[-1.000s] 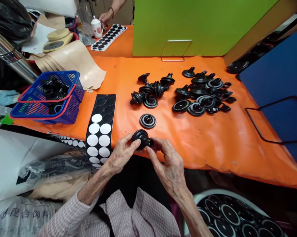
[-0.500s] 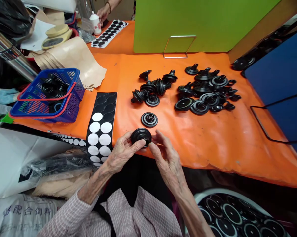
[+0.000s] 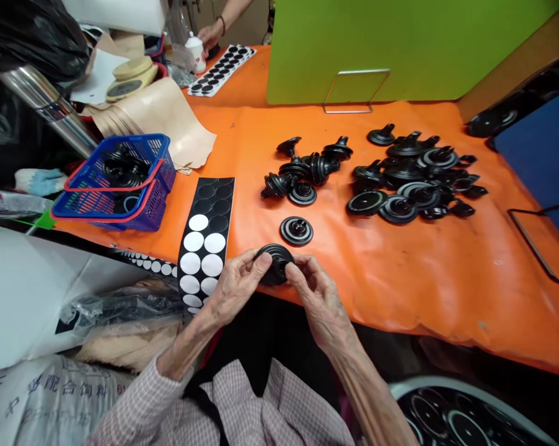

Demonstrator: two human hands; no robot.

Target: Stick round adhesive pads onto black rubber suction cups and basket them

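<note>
Above the table's front edge, my left hand (image 3: 242,280) pinches a black round ridged disc (image 3: 276,254) between thumb and fingers. My right hand (image 3: 317,291) closes on the same disc from the other side, its thumb on the lower right part. A similar disc with a stem (image 3: 297,230) lies stem up just beyond my hands. Farther back is a small pile of these black discs (image 3: 307,170). Left of my hands, a sheet of round stickers (image 3: 213,243) hangs over the table edge, white circles showing where stickers are gone.
A larger heap of black discs (image 3: 409,179) lies to the right. On the left stands a blue basket (image 3: 156,214) with black parts inside. A green panel (image 3: 400,49) rises behind. Another person's hand (image 3: 211,38) holds a white cup (image 3: 196,52). A tub rim (image 3: 428,383) shows lower right.
My right hand has come in from beside the disc, and its thumb and fingers now grip it. The disc has tilted slightly. The view has shifted a little left.
</note>
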